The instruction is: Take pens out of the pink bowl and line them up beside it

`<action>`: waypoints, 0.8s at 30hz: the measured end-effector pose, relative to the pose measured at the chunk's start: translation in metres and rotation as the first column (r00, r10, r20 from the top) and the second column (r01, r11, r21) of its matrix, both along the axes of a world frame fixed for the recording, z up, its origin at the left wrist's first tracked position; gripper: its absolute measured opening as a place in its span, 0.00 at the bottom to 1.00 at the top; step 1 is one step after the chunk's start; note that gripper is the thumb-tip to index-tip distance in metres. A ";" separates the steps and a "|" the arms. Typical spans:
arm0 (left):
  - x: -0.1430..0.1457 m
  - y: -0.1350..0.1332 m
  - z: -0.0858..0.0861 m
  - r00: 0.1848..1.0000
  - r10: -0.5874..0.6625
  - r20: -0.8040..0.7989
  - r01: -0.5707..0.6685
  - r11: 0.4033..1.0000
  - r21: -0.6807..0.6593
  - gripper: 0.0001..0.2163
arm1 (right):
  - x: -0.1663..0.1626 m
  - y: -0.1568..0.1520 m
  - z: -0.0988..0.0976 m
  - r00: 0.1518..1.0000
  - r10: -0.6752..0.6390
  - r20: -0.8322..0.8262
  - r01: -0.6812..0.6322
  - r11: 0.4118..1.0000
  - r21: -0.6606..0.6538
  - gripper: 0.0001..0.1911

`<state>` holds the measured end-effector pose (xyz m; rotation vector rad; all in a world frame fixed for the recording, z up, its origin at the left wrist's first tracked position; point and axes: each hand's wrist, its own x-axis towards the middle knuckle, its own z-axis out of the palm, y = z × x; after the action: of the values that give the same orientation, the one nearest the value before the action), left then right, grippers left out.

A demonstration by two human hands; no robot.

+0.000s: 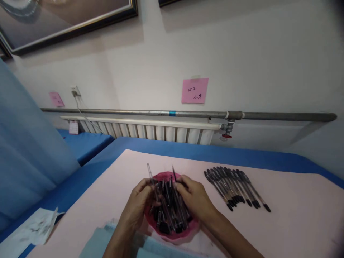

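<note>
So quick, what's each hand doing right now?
Left hand: closed on a clear pen tube over the pink bowl.
Right hand: closed on a thin pen refill.

White wall [255, 53]; pink note [195, 90]; grey pipe [161, 113] above white radiator [150, 130]; framed picture [67, 18] top left.

Bowl [185, 234]: pink plastic, slight sheen on rim. Pen parts [169, 208] in it: glossy black and clear plastic. Left hand [139, 204] fingers hold a clear plastic barrel [149, 175], smooth. Pens [235, 190] in a row: clear barrels, black caps, glossy. Tabletop [295, 215]: matt pale pink sheet, smooth, over matt blue cloth [188, 150]. Pipe [282, 116]: dull grey metal. Radiator [150, 130]: white painted metal. Note [195, 90]: matt pink paper. Wall [255, 53]: matt white paint.
</note>
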<state>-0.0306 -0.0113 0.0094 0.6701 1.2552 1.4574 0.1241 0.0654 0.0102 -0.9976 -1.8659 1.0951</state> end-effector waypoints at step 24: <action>0.011 -0.004 -0.011 0.881 -0.291 -0.373 0.310 0.951 -0.011 0.13 | 0.009 -0.001 0.033 0.748 -0.091 -0.657 -0.113 0.958 -0.262 0.05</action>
<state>-0.0196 -0.0157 -0.0015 1.1630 1.3292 1.1364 0.1335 0.0645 0.0436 -0.6105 -1.1436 1.5190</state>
